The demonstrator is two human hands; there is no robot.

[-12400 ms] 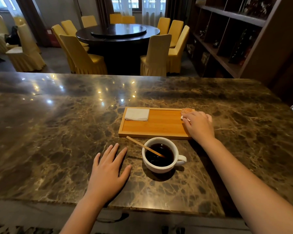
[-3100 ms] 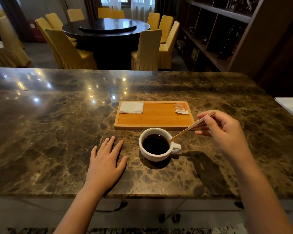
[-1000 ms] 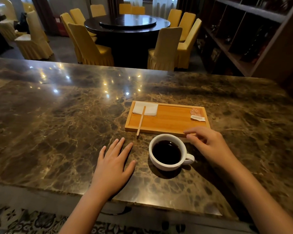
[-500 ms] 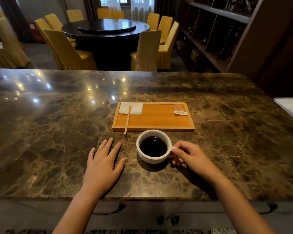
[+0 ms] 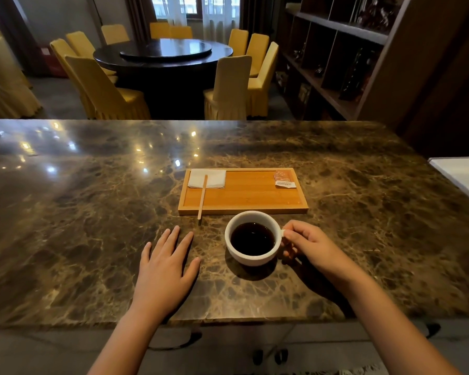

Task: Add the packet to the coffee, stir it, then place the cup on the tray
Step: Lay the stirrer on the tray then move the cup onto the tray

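A white cup point(image 5: 244, 257) full of dark coffee sits on the marble counter, just in front of the wooden tray point(image 5: 249, 197). My right hand point(image 5: 313, 246) is closed around the cup's handle on its right side. My left hand point(image 5: 165, 269) lies flat on the counter left of the cup, fingers spread. An orange packet point(image 5: 284, 180) lies in the tray's far right corner. A wooden stir stick point(image 5: 202, 196) rests across the tray's left edge, its far end on a white napkin point(image 5: 214, 178).
The marble counter point(image 5: 92, 212) stretches wide to the left and right of the tray. A white surface point(image 5: 463, 174) meets it at the right edge. Beyond the counter stand a round dark table point(image 5: 163, 54), yellow chairs and a dark shelf unit point(image 5: 341, 50).
My right hand put the stick down across the tray's left edge, then came back to the cup and closed on its handle. My left hand stayed flat.
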